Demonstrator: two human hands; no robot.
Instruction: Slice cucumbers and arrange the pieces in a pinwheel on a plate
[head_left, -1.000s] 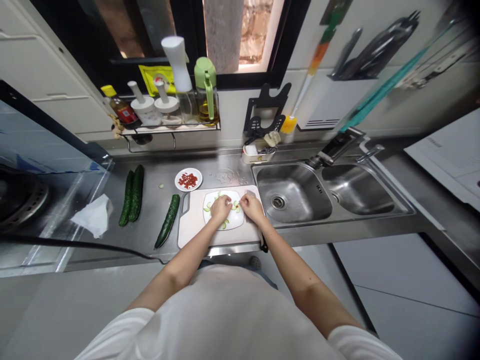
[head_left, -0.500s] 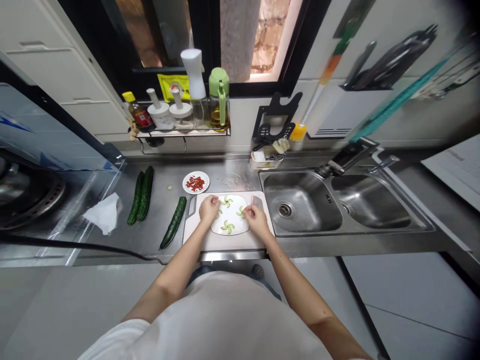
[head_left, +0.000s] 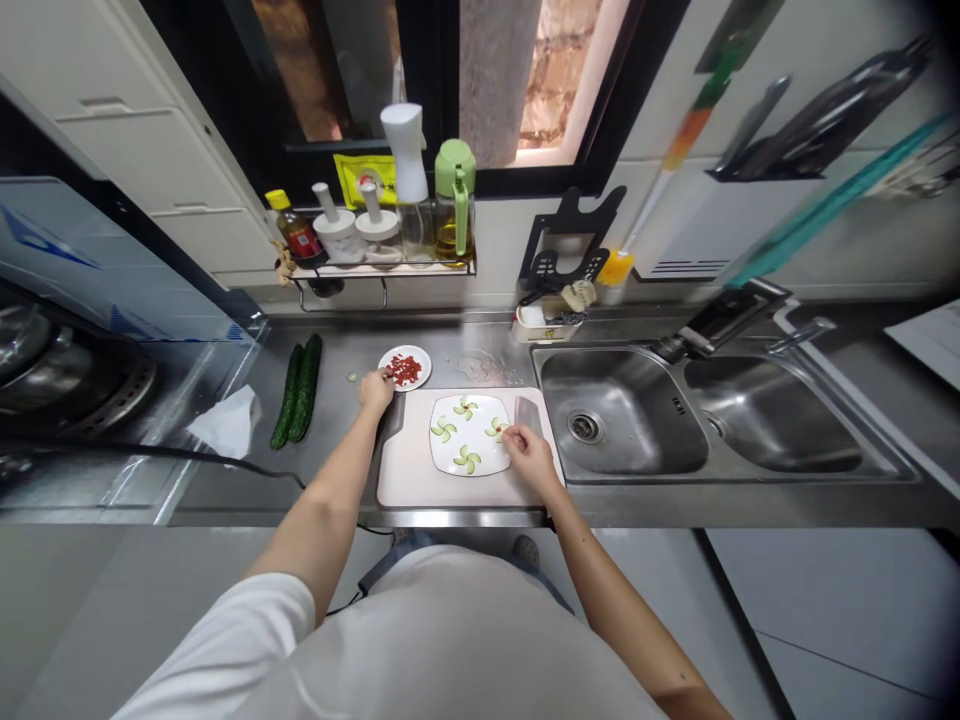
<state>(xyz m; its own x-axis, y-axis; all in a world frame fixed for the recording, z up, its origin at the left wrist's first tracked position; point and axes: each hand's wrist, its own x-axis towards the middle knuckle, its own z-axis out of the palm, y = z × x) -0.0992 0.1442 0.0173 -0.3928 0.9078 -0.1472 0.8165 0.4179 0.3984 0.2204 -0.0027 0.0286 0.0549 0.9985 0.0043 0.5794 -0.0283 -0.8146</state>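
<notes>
My left hand (head_left: 376, 391) is at the left rim of a small white plate (head_left: 384, 358) of chopped red bits (head_left: 406, 370). Its fingertips are pinched together beside the bits; what they hold is too small to make out. My right hand (head_left: 531, 458) reaches over the right side of a squarish white plate (head_left: 470, 437), fingertips pinched at a small red piece (head_left: 500, 430) by the right-hand pinwheel of green slices (head_left: 493, 427). Several such pinwheels lie on this plate, and the top one (head_left: 465, 407) has red at its centre. The plate rests on a pale cutting board (head_left: 405, 485).
Two cucumbers (head_left: 303, 390) lie on the steel counter at left, near a crumpled white tissue (head_left: 229, 420). A double sink (head_left: 622, 410) adjoins the board on the right. Behind, a wall rack (head_left: 375, 270) carries seasoning jars and bottles. A black cable (head_left: 247, 462) crosses the counter at left.
My left hand has moved from the squarish plate up and left to the small plate. My right hand stays by the right pinwheel. My left arm now hides the third cucumber.
</notes>
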